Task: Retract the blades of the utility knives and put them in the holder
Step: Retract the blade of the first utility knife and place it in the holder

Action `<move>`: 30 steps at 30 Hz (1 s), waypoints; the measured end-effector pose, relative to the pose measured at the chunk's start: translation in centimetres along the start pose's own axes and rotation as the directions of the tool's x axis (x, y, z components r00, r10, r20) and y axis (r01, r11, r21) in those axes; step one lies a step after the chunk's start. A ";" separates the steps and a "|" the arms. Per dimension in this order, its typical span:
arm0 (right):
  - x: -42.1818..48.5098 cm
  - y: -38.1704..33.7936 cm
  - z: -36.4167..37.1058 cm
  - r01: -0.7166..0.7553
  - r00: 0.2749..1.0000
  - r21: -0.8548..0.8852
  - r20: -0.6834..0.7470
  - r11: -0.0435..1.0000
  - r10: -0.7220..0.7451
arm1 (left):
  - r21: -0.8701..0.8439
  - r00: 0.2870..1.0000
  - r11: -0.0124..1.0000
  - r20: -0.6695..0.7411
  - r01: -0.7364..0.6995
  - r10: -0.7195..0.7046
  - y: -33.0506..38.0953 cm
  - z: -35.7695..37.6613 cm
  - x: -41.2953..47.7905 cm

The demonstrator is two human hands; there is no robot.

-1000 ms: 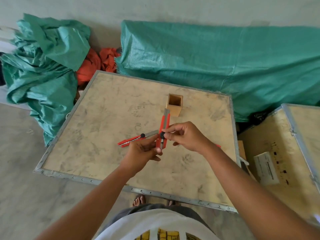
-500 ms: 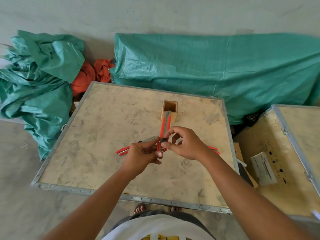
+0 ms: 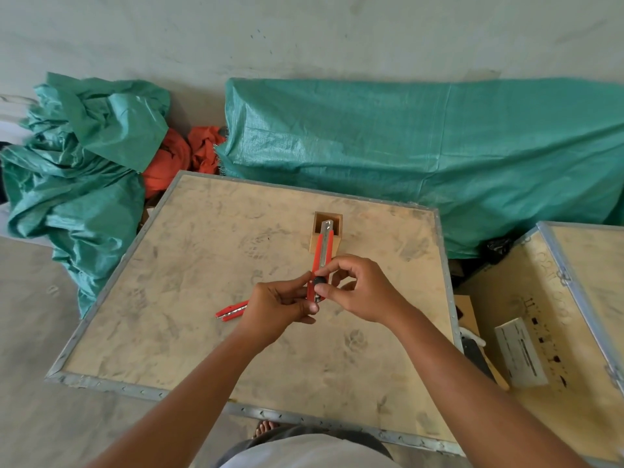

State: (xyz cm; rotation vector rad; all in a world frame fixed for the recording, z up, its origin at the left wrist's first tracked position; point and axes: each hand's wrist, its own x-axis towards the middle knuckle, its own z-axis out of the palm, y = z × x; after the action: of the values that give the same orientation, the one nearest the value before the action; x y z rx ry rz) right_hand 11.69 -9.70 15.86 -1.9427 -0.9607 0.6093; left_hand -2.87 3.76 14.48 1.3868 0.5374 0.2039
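Observation:
I hold a red utility knife (image 3: 322,255) above the wooden crate top (image 3: 189,292), its tip pointing away toward the small wooden holder (image 3: 316,238). My left hand (image 3: 280,307) grips the knife's near end. My right hand (image 3: 358,288) pinches the black knob on its body with thumb and forefinger. A short metal tip shows at the far end, overlapping the holder's opening in this view. A second red utility knife (image 3: 231,310) lies flat on the crate top, partly hidden behind my left hand.
Green tarps cover bundles beyond the crate (image 3: 405,153) and at the left (image 3: 77,177), with orange cloth (image 3: 182,153) between them. A second crate (image 3: 547,319) with a white label stands at the right. My foot shows below the near metal edge.
The knife in my hands has swung more upright and now lines up with the holder. Less blade shows at its tip than a second ago. My right fingers have shifted onto the black knob.

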 end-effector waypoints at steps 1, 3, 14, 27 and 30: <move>0.1 0.2 0.0 -0.002 0.999 0.001 -0.034 1.000 0.002 | 0.006 1.000 1.000 0.002 0.002 -0.002 0.0 0.2 0.4; 0.6 0.8 0.0 -0.009 0.995 0.004 -0.096 1.000 0.009 | 0.022 1.000 1.000 0.004 0.006 -0.006 0.1 0.6 1.3; 9.2 4.6 -4.4 -0.111 0.944 0.121 -0.297 0.986 0.143 | 0.235 1.000 0.972 -0.004 0.012 -0.011 0.8 1.7 11.3; 19.5 12.0 -3.2 -0.187 0.845 0.050 -0.502 0.981 0.187 | 0.635 0.976 0.741 -0.160 0.218 -0.150 -2.8 0.8 24.9; 20.0 13.2 -2.1 -0.225 0.837 0.024 -0.506 0.974 0.206 | 0.593 0.969 0.767 -0.149 0.245 -0.195 -4.4 0.6 25.9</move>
State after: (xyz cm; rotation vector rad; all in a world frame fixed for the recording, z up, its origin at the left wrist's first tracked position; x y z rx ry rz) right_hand 30.05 1.10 4.65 -2.1096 -0.4239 0.1751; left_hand 19.04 13.91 4.00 1.9318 0.8804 -0.1266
